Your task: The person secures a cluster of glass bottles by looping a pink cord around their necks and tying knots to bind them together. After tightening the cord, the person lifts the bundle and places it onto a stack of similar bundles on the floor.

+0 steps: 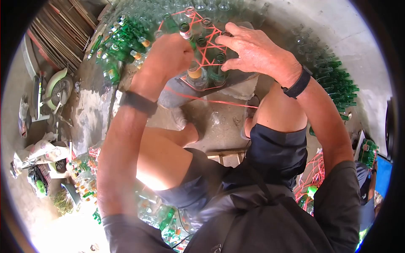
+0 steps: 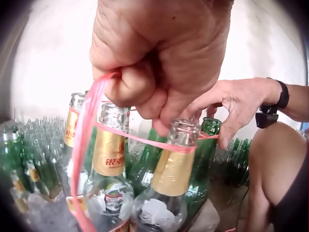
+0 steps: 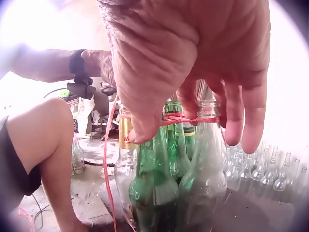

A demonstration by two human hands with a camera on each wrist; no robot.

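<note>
Glass bottles stand in a tight cluster, their necks laced in a zigzag of pink plastic string [image 1: 211, 100]. My left hand [image 1: 168, 55] is curled over the near-left side of the bunch and grips that string. In the left wrist view a flat length of string [image 2: 82, 159] hangs from the fist, past clear bottles with gold neck labels [image 2: 174, 169]. My right hand [image 1: 259, 50] spreads over the right side, fingers fairly straight. From the right wrist, its thumb lies at a green bottle [image 3: 152, 179] and fingers hang by a clear bottle's neck [image 3: 206, 140].
The cluster stands on a grey stone-like slab [image 1: 240, 86] before my knees. Piles of green bottles [image 1: 126, 44] lie left, and rows of green bottles [image 1: 337, 84] stand right. Clear bottles [image 3: 260, 169] fill the back. Wooden strips [image 1: 63, 29] lean at the far left.
</note>
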